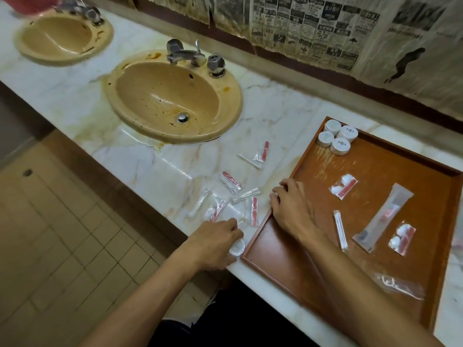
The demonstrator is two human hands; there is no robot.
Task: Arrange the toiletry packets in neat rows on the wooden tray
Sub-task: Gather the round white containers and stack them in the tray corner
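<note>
Both forearms bare, no sleeves, watch or rings showing; dark trousers (225,329) at six o'clock

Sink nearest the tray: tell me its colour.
The sink is a tan, yellowish beige with brown stains, seen in the head view.

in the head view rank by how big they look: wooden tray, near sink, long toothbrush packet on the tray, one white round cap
1. wooden tray
2. near sink, farther away, so unsure against the tray
3. long toothbrush packet
4. white round cap

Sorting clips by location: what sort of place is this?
Likely a hotel or guesthouse bathroom: two basins in a marble counter, tiled floor, and a wooden tray of guest toiletry packets.
</note>
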